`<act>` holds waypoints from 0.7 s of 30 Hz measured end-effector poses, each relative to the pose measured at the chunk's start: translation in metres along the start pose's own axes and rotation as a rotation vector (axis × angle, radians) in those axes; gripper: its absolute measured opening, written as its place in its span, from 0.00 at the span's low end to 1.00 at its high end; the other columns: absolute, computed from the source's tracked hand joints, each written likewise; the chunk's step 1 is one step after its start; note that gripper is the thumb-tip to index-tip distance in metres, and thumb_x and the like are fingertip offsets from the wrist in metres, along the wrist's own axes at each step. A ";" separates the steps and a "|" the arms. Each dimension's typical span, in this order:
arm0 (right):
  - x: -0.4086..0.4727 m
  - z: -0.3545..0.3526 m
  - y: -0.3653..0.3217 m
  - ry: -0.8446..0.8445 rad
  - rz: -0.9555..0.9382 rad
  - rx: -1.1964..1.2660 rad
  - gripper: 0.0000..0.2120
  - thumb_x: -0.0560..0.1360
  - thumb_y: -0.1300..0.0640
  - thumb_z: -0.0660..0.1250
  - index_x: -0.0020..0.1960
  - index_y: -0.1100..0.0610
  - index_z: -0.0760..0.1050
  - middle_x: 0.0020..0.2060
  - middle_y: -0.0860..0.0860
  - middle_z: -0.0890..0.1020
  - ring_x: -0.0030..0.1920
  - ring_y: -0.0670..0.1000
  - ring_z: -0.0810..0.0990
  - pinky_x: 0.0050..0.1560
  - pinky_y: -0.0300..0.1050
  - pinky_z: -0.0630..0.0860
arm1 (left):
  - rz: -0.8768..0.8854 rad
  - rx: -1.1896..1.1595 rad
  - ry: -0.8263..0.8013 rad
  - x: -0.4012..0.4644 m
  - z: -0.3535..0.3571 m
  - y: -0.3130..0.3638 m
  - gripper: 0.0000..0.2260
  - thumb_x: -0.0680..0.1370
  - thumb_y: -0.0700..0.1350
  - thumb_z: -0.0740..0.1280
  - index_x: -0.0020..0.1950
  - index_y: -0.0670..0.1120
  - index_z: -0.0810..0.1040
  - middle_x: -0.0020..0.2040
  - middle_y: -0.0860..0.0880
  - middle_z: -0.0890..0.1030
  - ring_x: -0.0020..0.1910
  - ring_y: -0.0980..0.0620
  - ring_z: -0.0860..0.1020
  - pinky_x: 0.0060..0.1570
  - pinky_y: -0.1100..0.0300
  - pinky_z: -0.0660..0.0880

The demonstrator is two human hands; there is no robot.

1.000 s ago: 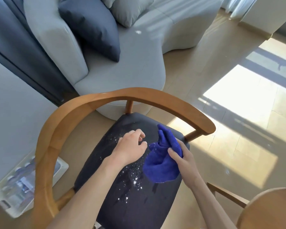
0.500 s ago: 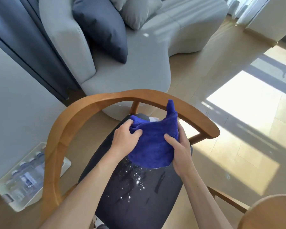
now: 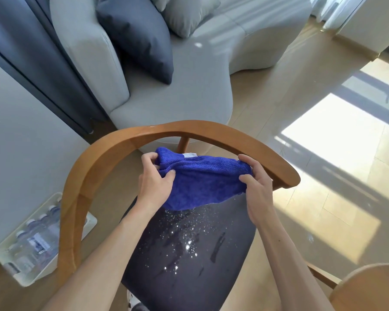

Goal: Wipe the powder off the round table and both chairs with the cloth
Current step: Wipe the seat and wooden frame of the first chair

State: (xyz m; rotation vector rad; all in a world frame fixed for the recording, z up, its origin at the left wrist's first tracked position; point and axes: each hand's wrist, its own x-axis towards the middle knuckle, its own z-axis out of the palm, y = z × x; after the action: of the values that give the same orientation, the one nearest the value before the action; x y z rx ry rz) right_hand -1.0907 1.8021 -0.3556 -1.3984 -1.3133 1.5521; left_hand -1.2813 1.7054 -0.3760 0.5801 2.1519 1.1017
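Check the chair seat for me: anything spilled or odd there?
Yes. White powder is scattered across the dark seat, with smeared streaks beside it. The blue cloth, held by the left hand and right hand, is stretched above the seat.

The blue terry cloth (image 3: 202,182) was stretched out in mid-frame above the rear of the chair seat, its lower edge sagging. The chair (image 3: 112,158) had a curved wooden backrest arching across the centre of the frame and a dark seat. White powder (image 3: 186,241) lay scattered over the seat's middle, beside dark streaks. The round wooden bench (image 3: 368,288) showed only its edge at lower right.
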 end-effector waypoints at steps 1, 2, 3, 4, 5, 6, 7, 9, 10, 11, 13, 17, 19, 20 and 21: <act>0.001 -0.001 0.000 -0.006 -0.001 -0.042 0.25 0.70 0.74 0.58 0.55 0.49 0.78 0.51 0.45 0.80 0.52 0.47 0.76 0.53 0.42 0.72 | 0.002 -0.006 -0.030 0.000 -0.001 0.000 0.24 0.76 0.42 0.68 0.65 0.59 0.62 0.50 0.51 0.80 0.50 0.51 0.77 0.48 0.56 0.70; 0.002 -0.001 -0.001 -0.008 -0.002 -0.082 0.25 0.70 0.74 0.59 0.55 0.48 0.77 0.51 0.44 0.80 0.51 0.47 0.76 0.51 0.41 0.73 | 0.013 0.001 -0.064 0.001 -0.002 0.000 0.27 0.76 0.42 0.68 0.67 0.62 0.61 0.51 0.51 0.79 0.51 0.51 0.77 0.51 0.56 0.72; 0.002 -0.003 0.000 -0.007 -0.005 -0.119 0.26 0.69 0.74 0.61 0.56 0.47 0.77 0.51 0.43 0.79 0.51 0.47 0.76 0.50 0.40 0.74 | 0.030 0.025 -0.099 0.001 -0.003 0.001 0.27 0.76 0.42 0.68 0.68 0.64 0.62 0.52 0.52 0.79 0.52 0.51 0.77 0.53 0.55 0.72; 0.003 -0.004 0.000 -0.005 -0.011 -0.154 0.26 0.69 0.73 0.62 0.57 0.47 0.76 0.51 0.43 0.79 0.51 0.47 0.76 0.51 0.40 0.76 | 0.052 0.059 -0.131 0.002 -0.004 0.001 0.25 0.76 0.42 0.67 0.67 0.64 0.66 0.53 0.53 0.79 0.53 0.51 0.77 0.54 0.55 0.73; 0.004 -0.006 0.000 -0.003 -0.021 -0.189 0.26 0.70 0.73 0.63 0.59 0.48 0.76 0.52 0.42 0.79 0.53 0.47 0.77 0.53 0.42 0.77 | 0.072 0.099 -0.163 0.003 -0.005 0.002 0.22 0.77 0.42 0.67 0.65 0.63 0.70 0.53 0.54 0.79 0.53 0.51 0.77 0.54 0.57 0.72; 0.005 -0.007 0.000 0.002 -0.029 -0.213 0.25 0.71 0.72 0.64 0.60 0.48 0.76 0.53 0.42 0.79 0.54 0.47 0.77 0.55 0.45 0.78 | 0.088 0.131 -0.195 0.005 -0.006 0.002 0.19 0.77 0.42 0.66 0.63 0.62 0.73 0.53 0.55 0.79 0.53 0.52 0.76 0.51 0.58 0.72; 0.006 -0.008 0.000 0.011 -0.032 -0.218 0.24 0.72 0.71 0.64 0.60 0.48 0.76 0.53 0.43 0.79 0.54 0.48 0.77 0.56 0.49 0.78 | 0.096 0.149 -0.228 0.005 -0.007 0.003 0.17 0.77 0.42 0.66 0.61 0.61 0.75 0.52 0.56 0.79 0.52 0.53 0.76 0.49 0.61 0.71; 0.009 -0.010 0.000 0.030 -0.017 -0.199 0.21 0.74 0.68 0.65 0.57 0.45 0.77 0.52 0.45 0.80 0.52 0.52 0.80 0.54 0.54 0.80 | 0.092 0.161 -0.272 0.006 -0.008 0.003 0.15 0.78 0.41 0.64 0.58 0.60 0.75 0.51 0.57 0.79 0.50 0.55 0.76 0.44 0.64 0.70; 0.010 -0.011 0.000 0.032 -0.012 -0.198 0.20 0.74 0.67 0.65 0.56 0.43 0.77 0.50 0.46 0.80 0.50 0.54 0.80 0.52 0.55 0.80 | 0.085 0.162 -0.277 0.006 -0.009 0.002 0.14 0.78 0.41 0.64 0.57 0.60 0.75 0.50 0.57 0.79 0.48 0.55 0.76 0.42 0.64 0.70; 0.011 -0.013 0.000 0.031 -0.022 -0.226 0.18 0.75 0.65 0.65 0.55 0.42 0.77 0.49 0.45 0.81 0.48 0.55 0.80 0.52 0.55 0.79 | 0.073 0.162 -0.271 0.006 -0.009 0.003 0.13 0.78 0.41 0.64 0.56 0.59 0.75 0.48 0.57 0.79 0.47 0.55 0.76 0.42 0.64 0.71; 0.013 -0.015 0.001 0.024 -0.095 -0.381 0.16 0.75 0.63 0.64 0.53 0.42 0.76 0.49 0.42 0.80 0.45 0.53 0.79 0.50 0.52 0.77 | 0.053 0.159 -0.242 0.005 -0.008 0.002 0.10 0.79 0.42 0.64 0.55 0.58 0.74 0.46 0.57 0.78 0.46 0.54 0.76 0.42 0.62 0.72; 0.019 -0.015 0.006 0.004 -0.157 -0.659 0.13 0.77 0.62 0.62 0.50 0.43 0.69 0.50 0.46 0.78 0.47 0.46 0.73 0.48 0.44 0.66 | 0.048 0.217 -0.249 0.005 -0.006 0.004 0.08 0.79 0.45 0.63 0.56 0.57 0.74 0.47 0.58 0.77 0.48 0.54 0.76 0.42 0.60 0.69; 0.022 -0.017 0.010 -0.006 -0.109 -0.687 0.12 0.78 0.62 0.61 0.51 0.44 0.68 0.51 0.47 0.77 0.48 0.47 0.72 0.49 0.44 0.66 | 0.067 0.259 -0.295 0.005 -0.007 0.005 0.08 0.79 0.46 0.63 0.57 0.57 0.75 0.49 0.58 0.78 0.50 0.53 0.75 0.45 0.60 0.68; 0.022 -0.018 0.011 -0.009 -0.096 -0.670 0.12 0.78 0.62 0.61 0.51 0.44 0.69 0.51 0.46 0.77 0.49 0.47 0.71 0.50 0.44 0.65 | 0.081 0.284 -0.326 0.005 -0.009 0.006 0.09 0.79 0.46 0.63 0.58 0.57 0.75 0.50 0.58 0.78 0.50 0.54 0.75 0.46 0.60 0.67; 0.022 -0.019 0.013 -0.011 -0.092 -0.644 0.12 0.78 0.62 0.61 0.52 0.45 0.70 0.51 0.44 0.77 0.50 0.46 0.71 0.51 0.43 0.65 | 0.090 0.310 -0.355 0.005 -0.010 0.006 0.09 0.79 0.47 0.64 0.57 0.58 0.75 0.51 0.58 0.78 0.50 0.54 0.75 0.46 0.61 0.67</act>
State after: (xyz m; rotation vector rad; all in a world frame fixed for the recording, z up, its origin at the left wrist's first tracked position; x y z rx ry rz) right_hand -1.0751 1.8240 -0.3730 -1.6651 -1.9616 1.1139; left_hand -1.2916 1.7068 -0.3680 0.9449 2.0042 0.6495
